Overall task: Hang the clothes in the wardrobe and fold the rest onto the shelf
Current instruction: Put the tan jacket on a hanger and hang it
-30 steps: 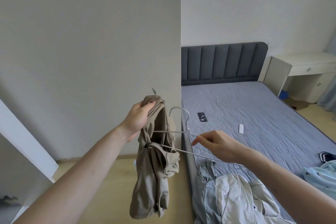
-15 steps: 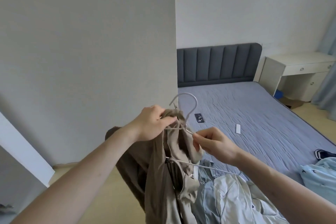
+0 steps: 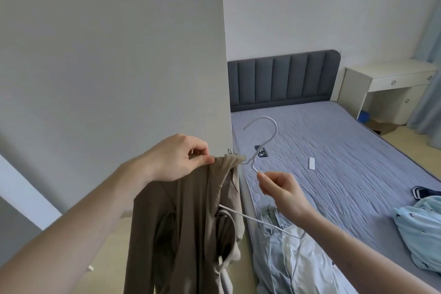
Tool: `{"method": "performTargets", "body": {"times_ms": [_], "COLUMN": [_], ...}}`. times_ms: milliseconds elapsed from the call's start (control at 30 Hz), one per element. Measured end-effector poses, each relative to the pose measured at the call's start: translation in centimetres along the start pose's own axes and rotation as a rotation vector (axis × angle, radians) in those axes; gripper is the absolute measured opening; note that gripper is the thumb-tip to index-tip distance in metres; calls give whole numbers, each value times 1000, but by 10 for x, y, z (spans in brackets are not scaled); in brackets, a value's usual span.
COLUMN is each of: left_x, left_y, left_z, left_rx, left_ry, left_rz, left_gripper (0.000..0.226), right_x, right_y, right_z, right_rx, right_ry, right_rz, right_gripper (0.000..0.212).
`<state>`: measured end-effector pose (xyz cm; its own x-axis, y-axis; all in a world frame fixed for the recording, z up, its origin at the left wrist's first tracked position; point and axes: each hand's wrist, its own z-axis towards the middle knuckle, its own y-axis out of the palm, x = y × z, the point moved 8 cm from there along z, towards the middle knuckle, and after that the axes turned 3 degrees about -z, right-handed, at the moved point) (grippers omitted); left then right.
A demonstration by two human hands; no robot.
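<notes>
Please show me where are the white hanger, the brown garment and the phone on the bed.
white hanger (image 3: 272,136): head view, on its hook.
brown garment (image 3: 191,222): head view, on the hanging cloth.
phone (image 3: 262,153): head view, on its dark body.

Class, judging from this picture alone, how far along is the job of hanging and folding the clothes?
Nothing looks finished. In hand: the left hand pinches the brown garment while the right hand holds the white hanger partly inside it. Left: light blue clothes and another garment lie on the bed.

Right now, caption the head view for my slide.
Left hand pinches a taupe garment while right hand holds a white hanger beside the bed.
</notes>
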<state>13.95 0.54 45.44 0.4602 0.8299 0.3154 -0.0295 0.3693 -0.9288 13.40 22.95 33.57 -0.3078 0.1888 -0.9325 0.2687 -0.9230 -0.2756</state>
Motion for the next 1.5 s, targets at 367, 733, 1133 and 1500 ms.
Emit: {"method": "performTargets", "body": {"times_ms": [367,733,1133,1500], "left_x": [-14,16,-41,-72], "left_y": [-65,-89,-91,-81], "left_z": [-28,-13,-46,-61], "left_rx": [366,422,437,478], "left_ry": [0,50,-86,-149], "left_rz": [5,-28,40,-12], "left_gripper": [6,16,11,11], "right_x": [137,113,104,78], "right_y": [-43,112,-33,-93], "right_z": [-30,-4,17,14], "right_rx": [487,-179,679,756], "right_ry": [700,965,656,510], "right_rz": [171,664,708,625], "right_gripper": [25,49,11,11]}}
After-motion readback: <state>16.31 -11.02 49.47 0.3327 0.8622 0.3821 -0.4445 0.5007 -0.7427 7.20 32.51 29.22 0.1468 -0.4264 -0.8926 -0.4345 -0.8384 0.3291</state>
